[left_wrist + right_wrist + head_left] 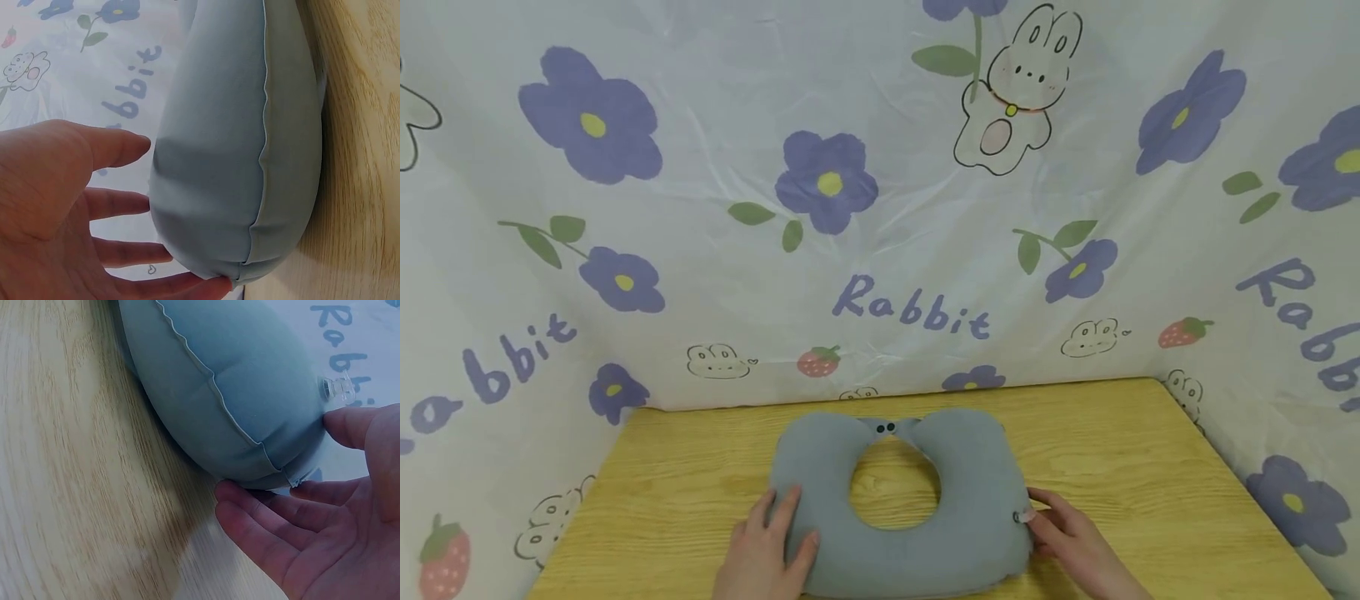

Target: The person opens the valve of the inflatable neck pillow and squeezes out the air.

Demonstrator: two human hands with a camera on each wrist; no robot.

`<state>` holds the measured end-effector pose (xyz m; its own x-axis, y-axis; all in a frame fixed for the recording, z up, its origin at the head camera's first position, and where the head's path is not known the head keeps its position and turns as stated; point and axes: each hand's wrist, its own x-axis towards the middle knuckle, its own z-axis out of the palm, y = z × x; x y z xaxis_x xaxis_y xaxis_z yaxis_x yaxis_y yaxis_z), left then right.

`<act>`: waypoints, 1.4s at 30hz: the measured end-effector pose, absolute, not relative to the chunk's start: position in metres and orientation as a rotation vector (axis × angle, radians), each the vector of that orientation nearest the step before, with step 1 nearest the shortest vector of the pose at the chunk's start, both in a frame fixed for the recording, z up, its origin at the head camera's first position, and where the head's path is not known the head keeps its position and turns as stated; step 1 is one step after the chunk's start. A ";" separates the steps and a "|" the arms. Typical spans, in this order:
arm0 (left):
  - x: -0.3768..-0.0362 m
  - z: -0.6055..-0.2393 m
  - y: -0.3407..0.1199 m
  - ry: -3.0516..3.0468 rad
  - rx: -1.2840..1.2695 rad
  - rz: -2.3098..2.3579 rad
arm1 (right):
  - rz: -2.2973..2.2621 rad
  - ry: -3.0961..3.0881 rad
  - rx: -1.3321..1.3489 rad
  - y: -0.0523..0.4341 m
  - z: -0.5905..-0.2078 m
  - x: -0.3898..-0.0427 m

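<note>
A grey-blue inflated U-shaped neck pillow [925, 533] lies flat on the wooden table [700, 475], its two ends meeting at the far side by two small black dots. My left hand [786, 521] rests with straight fingers on the pillow's left lobe; in the left wrist view the fingers [125, 206] touch the pillow [237, 156] along its side. My right hand [1052, 517] lies against the pillow's right edge with its thumb next to a small clear valve [1021, 517]. In the right wrist view the hand [306, 500] cups the pillow [237, 381] below the valve [337, 387].
A white plastic sheet [880, 250] printed with purple flowers, rabbits and the word "Rabbit" hangs behind and to both sides of the table. Bare wood [75, 456] surrounds the pillow, and the table's far edge meets the sheet.
</note>
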<state>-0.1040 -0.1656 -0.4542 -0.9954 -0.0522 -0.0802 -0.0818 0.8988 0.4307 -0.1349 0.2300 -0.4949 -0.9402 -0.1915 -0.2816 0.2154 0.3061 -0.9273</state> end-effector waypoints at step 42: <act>-0.114 -0.461 -0.143 3.158 0.347 0.426 | -0.922 3.475 -1.272 0.215 -0.488 -0.125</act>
